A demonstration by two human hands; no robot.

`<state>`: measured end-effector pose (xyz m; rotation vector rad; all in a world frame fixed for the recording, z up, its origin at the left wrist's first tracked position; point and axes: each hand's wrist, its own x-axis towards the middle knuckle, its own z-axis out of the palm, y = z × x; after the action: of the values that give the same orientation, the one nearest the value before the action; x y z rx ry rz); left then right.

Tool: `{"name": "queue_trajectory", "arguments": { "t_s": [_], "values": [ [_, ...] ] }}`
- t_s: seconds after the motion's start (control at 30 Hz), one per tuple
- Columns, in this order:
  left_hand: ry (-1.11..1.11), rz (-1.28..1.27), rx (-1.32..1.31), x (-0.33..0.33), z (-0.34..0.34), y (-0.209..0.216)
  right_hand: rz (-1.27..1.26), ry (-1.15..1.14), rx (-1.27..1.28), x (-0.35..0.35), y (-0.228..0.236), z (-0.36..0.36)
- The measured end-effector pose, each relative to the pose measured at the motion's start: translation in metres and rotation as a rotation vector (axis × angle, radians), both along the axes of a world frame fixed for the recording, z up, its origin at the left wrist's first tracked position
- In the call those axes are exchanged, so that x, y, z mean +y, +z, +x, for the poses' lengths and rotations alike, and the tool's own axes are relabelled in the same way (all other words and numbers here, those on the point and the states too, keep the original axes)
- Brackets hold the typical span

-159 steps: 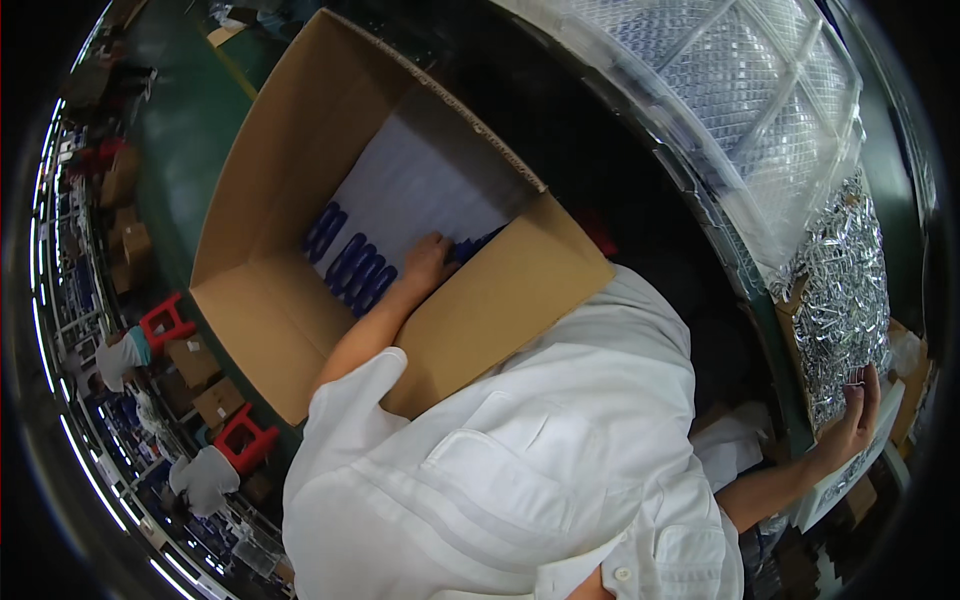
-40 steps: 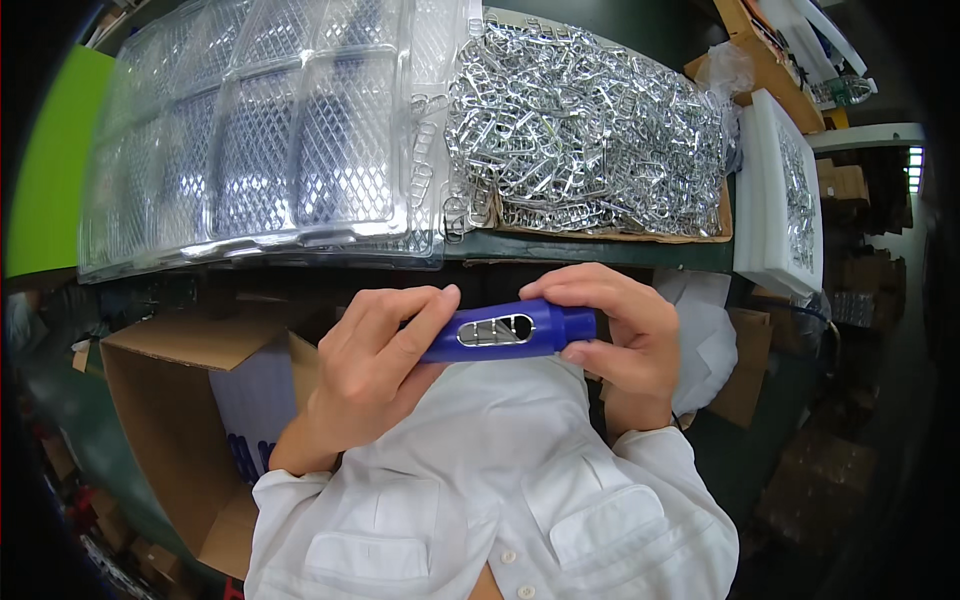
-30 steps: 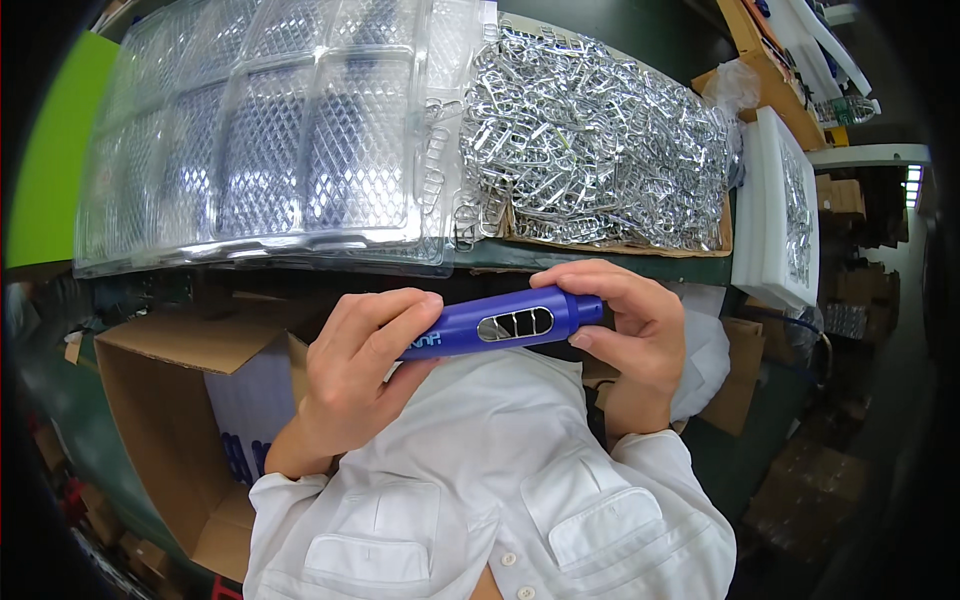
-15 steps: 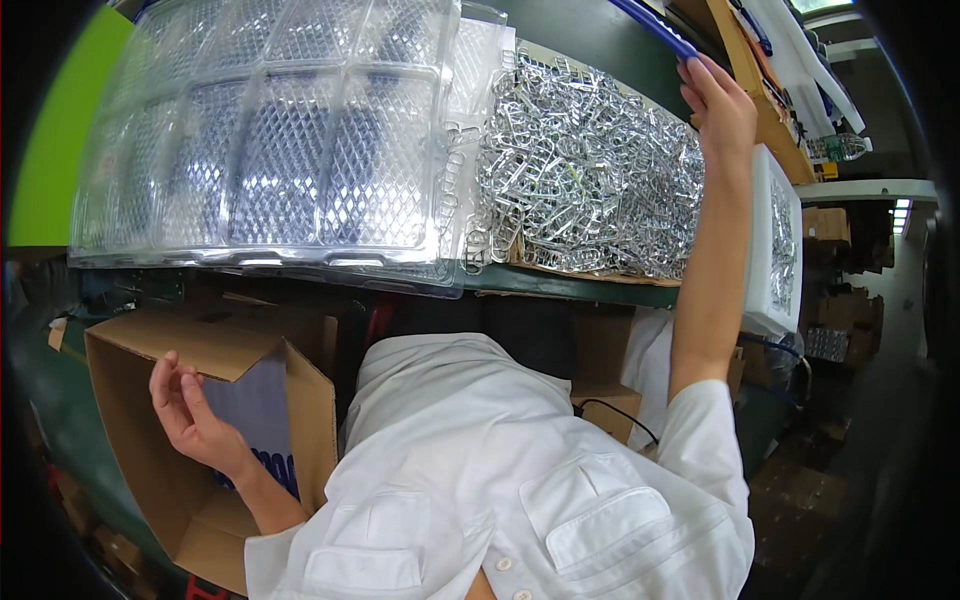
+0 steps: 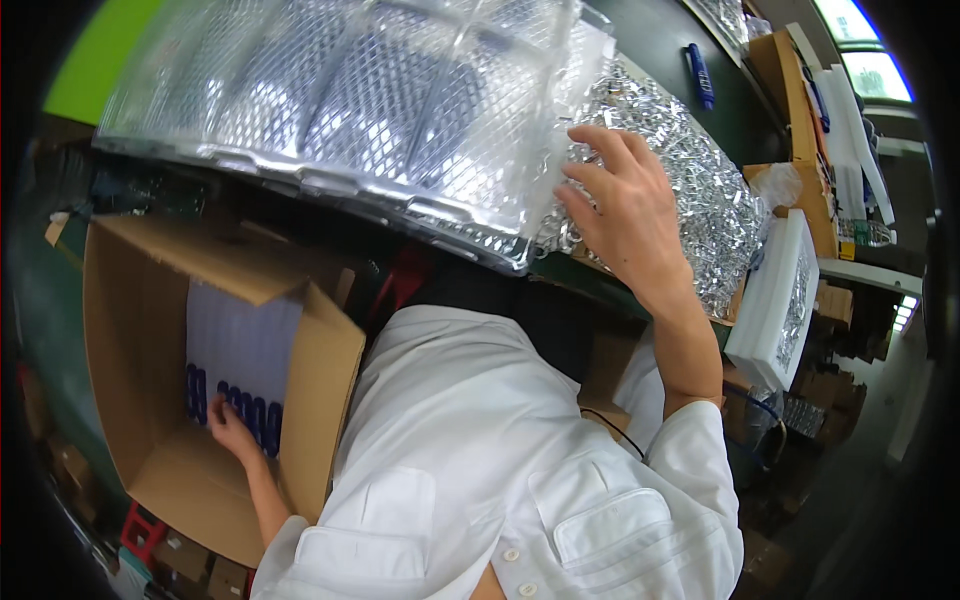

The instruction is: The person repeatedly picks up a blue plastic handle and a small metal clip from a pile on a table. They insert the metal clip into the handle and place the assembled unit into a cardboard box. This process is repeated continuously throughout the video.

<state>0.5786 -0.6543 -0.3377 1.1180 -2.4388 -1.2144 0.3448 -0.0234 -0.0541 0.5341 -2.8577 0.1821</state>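
Note:
My left hand [image 5: 234, 432] is down inside the open cardboard box [image 5: 180, 478]. Its fingers look bunched together against a row of dark blue rounded pieces [image 5: 262, 418] at the lower end of a pale, translucent pack [image 5: 238, 330]; what they hold, if anything, is too small to make out. Over the workbench, my right hand [image 5: 628, 212] is open with fingers spread and nothing in it. It hovers between a stack of clear plastic compartment trays [image 5: 390, 110] and a heap of small shiny metal pieces [image 5: 705, 185]. A slim dark blue stick [image 5: 700, 76] with white markings lies farther back on the bench.
Beyond the heap's right end stand a white foam tray [image 5: 775, 300] holding more metal pieces and a crumpled clear bag [image 5: 776, 186]. A wooden rack [image 5: 790, 90] rises at the far right. The trays' front edge overhangs the green bench [image 5: 650, 30].
My right hand has let go of the blue stick, which now lies on the bench, and has come back toward the trays. My left hand has gone down into the box. The view has turned.

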Motion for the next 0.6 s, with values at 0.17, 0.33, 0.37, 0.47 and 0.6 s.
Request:
{"name": "queue_trajectory", "arguments": {
  "t_s": [0.17, 0.33, 0.37, 0.47, 0.6],
  "values": [
    [-0.341, -0.204, -0.526, -0.049, 0.088, -0.061, 0.211, -0.029, 0.067, -0.004, -0.039, -0.008],
    [-0.407, -0.253, -0.743, -0.055, 0.097, -0.057, 0.361, -0.126, -0.007, 0.0, -0.06, -0.009],
    [-0.381, -0.263, -0.762, -0.048, 0.093, -0.047, 0.37, -0.128, -0.019, -0.003, -0.059, -0.012],
    [-0.373, -0.345, -0.743, -0.038, 0.091, -0.031, 0.393, -0.163, -0.048, -0.004, -0.058, -0.019],
    [-0.554, -0.482, -0.552, -0.026, 0.079, -0.015, 0.366, -0.175, -0.04, 0.011, -0.07, -0.028]
  ]
}}
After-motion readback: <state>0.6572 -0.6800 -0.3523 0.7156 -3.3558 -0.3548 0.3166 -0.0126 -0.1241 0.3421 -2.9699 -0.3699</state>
